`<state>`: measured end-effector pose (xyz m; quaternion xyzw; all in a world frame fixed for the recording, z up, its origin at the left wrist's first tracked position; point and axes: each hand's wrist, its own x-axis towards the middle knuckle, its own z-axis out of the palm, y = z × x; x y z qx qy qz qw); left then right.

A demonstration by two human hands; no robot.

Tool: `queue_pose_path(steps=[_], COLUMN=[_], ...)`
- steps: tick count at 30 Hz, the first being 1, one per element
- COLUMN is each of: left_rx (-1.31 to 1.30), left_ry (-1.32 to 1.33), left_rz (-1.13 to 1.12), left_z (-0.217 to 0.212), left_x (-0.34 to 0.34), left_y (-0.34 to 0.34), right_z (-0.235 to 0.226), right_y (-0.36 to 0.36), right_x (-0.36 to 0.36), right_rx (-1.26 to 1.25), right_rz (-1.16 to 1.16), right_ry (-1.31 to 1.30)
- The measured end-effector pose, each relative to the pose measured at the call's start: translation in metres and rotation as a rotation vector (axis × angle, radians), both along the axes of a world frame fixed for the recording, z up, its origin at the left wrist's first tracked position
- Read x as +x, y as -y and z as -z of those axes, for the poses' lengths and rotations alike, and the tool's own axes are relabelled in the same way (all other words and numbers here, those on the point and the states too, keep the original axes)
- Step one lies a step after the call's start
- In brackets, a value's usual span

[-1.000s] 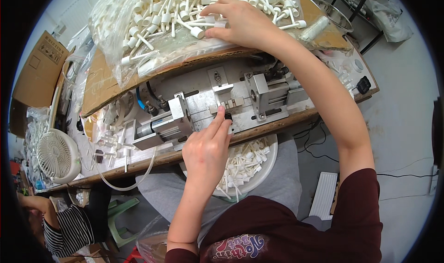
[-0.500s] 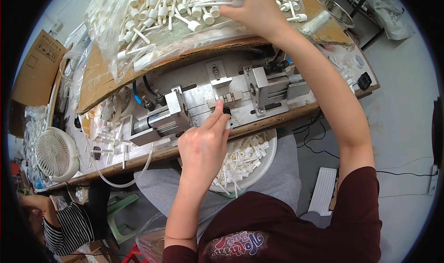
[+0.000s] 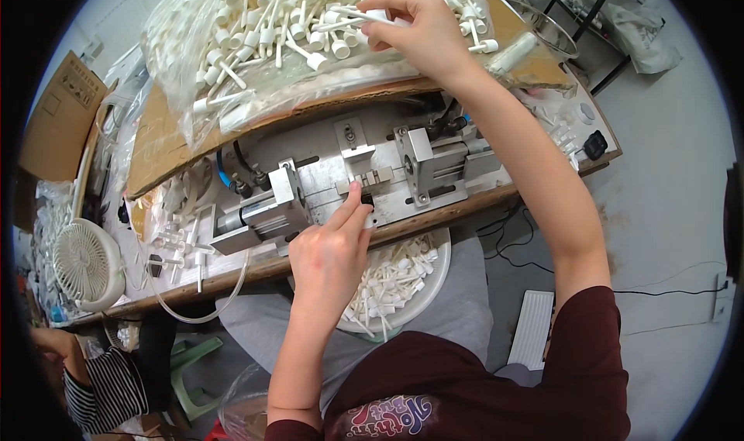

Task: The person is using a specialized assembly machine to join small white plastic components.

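My left hand (image 3: 332,249) reaches over the bench edge, its fingertips pressing a small white part into the slot of a metal press fixture (image 3: 364,179). My right hand (image 3: 418,30) is stretched far forward over a clear plastic bag of white stemmed caps (image 3: 263,38) and pinches one white stemmed piece (image 3: 353,16) between thumb and fingers. A white bowl (image 3: 422,298) holding several finished white pieces rests on my lap under the bench edge.
A cardboard sheet (image 3: 163,142) lies under the bag. A small white fan (image 3: 84,264) stands at the left, with a cardboard box (image 3: 58,115) behind it. A clear tube (image 3: 194,313) loops below the bench. Another person's striped sleeve (image 3: 105,391) shows at lower left.
My right hand has lifted one white stemmed piece out of the pile. My left hand has shifted slightly right along the fixture and stays at its slot.
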<state>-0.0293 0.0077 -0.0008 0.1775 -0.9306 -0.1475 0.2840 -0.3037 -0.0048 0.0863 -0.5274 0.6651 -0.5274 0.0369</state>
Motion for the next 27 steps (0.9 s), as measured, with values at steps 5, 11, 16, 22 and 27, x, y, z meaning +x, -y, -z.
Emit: queue_pose_path(steps=[5, 11, 16, 22, 27], left_rx=[0.062, 0.240, 0.417, 0.353, 0.206], left_ry=[-0.005, 0.051, -0.164, -0.574, -0.543], left_rz=[0.036, 0.157, 0.140, 0.025, 0.014], left_z=[-0.003, -0.010, -0.025, -0.035, -0.026], left_x=[0.006, 0.032, 0.023, 0.009, 0.011], left_y=[-0.004, -0.018, -0.017, -0.015, -0.012], right_z=[-0.009, -0.014, -0.021, -0.005, 0.049], right_y=[-0.004, -0.007, -0.011, -0.077, -0.116], right_x=[0.006, 0.012, 0.023, 0.118, 0.163], right_rx=[-0.060, -0.217, -0.327, -0.285, -0.210], right_rz=[0.004, -0.081, -0.155, -0.242, -0.281], right_ry=[0.085, 0.366, 0.598, 0.473, 0.772])
